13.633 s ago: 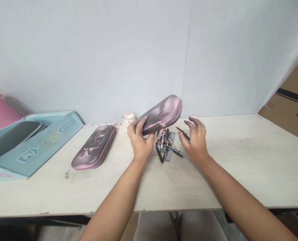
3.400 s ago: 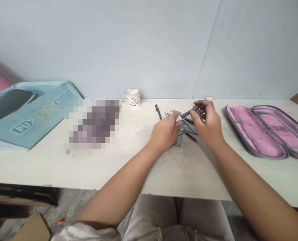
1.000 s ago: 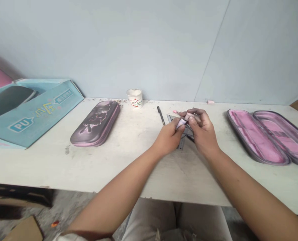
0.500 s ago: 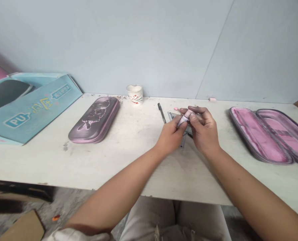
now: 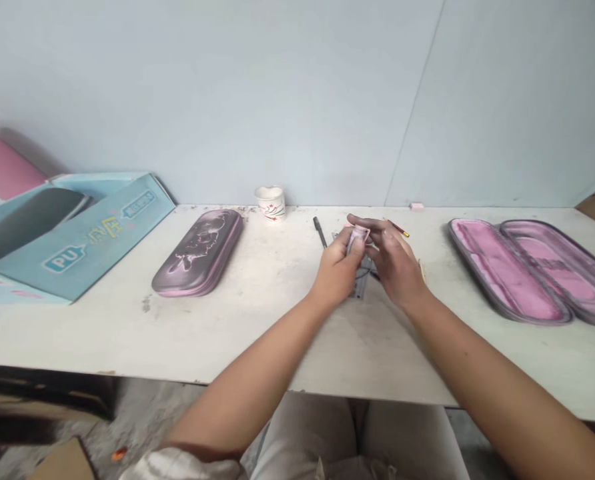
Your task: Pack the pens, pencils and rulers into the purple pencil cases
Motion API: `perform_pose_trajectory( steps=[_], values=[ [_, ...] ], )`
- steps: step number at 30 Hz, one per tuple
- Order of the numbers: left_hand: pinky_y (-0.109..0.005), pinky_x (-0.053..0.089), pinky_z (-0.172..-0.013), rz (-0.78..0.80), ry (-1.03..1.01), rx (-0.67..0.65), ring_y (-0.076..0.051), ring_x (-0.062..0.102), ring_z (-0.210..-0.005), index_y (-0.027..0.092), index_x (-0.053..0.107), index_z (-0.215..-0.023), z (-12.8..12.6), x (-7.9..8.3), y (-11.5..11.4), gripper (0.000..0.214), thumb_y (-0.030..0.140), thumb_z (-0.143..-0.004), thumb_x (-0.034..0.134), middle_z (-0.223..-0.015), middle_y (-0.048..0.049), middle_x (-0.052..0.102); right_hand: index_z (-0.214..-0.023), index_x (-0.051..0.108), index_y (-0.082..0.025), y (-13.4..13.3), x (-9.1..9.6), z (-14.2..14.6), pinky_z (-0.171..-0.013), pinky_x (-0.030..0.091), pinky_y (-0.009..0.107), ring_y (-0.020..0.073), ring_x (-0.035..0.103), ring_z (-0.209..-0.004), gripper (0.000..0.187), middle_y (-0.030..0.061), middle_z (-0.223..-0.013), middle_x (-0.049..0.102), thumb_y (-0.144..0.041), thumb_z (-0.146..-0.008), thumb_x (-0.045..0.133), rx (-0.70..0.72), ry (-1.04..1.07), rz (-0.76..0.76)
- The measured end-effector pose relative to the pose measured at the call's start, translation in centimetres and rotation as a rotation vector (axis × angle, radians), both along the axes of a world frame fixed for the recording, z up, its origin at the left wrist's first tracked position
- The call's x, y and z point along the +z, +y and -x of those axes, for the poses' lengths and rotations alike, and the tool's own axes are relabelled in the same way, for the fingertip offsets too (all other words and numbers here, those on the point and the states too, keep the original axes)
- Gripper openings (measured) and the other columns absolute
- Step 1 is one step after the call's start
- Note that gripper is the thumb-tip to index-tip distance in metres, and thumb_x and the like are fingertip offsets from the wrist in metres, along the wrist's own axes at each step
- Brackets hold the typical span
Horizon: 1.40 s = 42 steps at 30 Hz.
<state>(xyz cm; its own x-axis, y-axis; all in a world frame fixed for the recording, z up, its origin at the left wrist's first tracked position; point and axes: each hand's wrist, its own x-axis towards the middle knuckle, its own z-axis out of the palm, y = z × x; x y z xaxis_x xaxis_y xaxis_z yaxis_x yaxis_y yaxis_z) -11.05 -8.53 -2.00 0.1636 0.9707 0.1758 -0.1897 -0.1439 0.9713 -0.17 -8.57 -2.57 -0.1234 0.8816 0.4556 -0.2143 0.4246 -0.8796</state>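
Between my two hands, above the table, is a small lilac and pink object [image 5: 358, 235], rounded like a short tube; its kind is hard to make out. My left hand [image 5: 338, 263] pinches it between thumb and fingers. My right hand [image 5: 396, 261] curls against its other side, fingers reaching over the top and partly covering it. Beneath the hands lies a clear ruler [image 5: 359, 288], mostly hidden. A black pen [image 5: 319, 231] rests just left of my left hand. A red and yellow pencil [image 5: 398, 228] pokes out beyond my right fingers.
An open pencil case with pink lining [image 5: 522, 270] lies at the right. To the left are a closed dark pencil case [image 5: 197, 253], a paper cup [image 5: 271, 205] by the wall and a blue box [image 5: 77, 250]. A small pink block [image 5: 416, 206] sits near the wall.
My hands have drawn closer around the lilac object, and the right fingers now stretch over it instead of pinching its end. The view has shifted slightly, and the pencil shows more clearly.
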Motion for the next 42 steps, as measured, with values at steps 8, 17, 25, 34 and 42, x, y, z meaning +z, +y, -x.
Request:
perform_pose_trajectory(
  steps=[8,17,25,34,42],
  values=[
    [-0.016,0.010,-0.029,0.297,-0.533,-0.038,-0.005,0.016,-0.028,0.020,0.041,-0.065,3.1,2.4,0.6,0.037,0.052,-0.081,0.041,-0.038,0.0102,0.022,-0.112,0.055,-0.029,-0.6,-0.9,0.4,-0.089,0.046,0.039,0.0193,0.054,-0.104,0.043,0.0042,-0.127,0.051,-0.058,-0.081,0.045,0.201,0.053,0.213],
    [-0.017,0.011,-0.031,0.378,-0.737,-0.041,-0.005,0.017,-0.029,0.018,0.048,-0.065,4.7,2.7,1.3,0.044,0.055,-0.084,0.034,-0.038,0.0086,0.021,-0.095,0.060,-0.022,-1.0,-1.6,1.7,-0.088,0.047,0.040,0.0181,0.059,-0.092,0.048,0.0049,-0.094,0.062,-0.065,-0.077,0.046,0.431,0.114,0.415],
    [-0.017,0.011,-0.031,0.374,-0.730,-0.019,-0.005,0.015,-0.030,0.018,0.046,-0.066,4.2,2.5,1.1,0.040,0.051,-0.084,0.034,-0.039,0.0089,0.020,-0.091,0.061,-0.020,-0.9,-1.8,1.6,-0.087,0.049,0.039,0.0175,0.058,-0.089,0.050,0.0049,-0.092,0.062,-0.066,-0.076,0.047,0.429,0.079,0.423],
    [-0.019,0.009,-0.031,0.384,-0.765,0.022,-0.006,0.016,-0.029,0.019,0.044,-0.062,3.3,3.2,1.4,0.038,0.048,-0.083,0.032,-0.038,0.0087,0.020,-0.085,0.056,-0.020,-0.6,-1.2,1.5,-0.082,0.050,0.037,0.0143,0.057,-0.083,0.036,0.0012,-0.084,0.058,-0.054,-0.075,0.058,0.421,0.091,0.410],
    [-0.019,0.009,-0.031,0.352,-0.732,0.040,-0.006,0.019,-0.028,0.019,0.041,-0.060,-1.5,5.9,2.0,0.036,0.046,-0.083,0.033,-0.037,0.0084,0.023,-0.079,0.052,-0.020,-0.7,1.6,-1.2,-0.074,0.052,0.033,0.0136,0.056,-0.081,0.033,-0.0012,-0.081,0.054,-0.048,-0.069,0.065,0.244,0.161,0.388]
  ],
)
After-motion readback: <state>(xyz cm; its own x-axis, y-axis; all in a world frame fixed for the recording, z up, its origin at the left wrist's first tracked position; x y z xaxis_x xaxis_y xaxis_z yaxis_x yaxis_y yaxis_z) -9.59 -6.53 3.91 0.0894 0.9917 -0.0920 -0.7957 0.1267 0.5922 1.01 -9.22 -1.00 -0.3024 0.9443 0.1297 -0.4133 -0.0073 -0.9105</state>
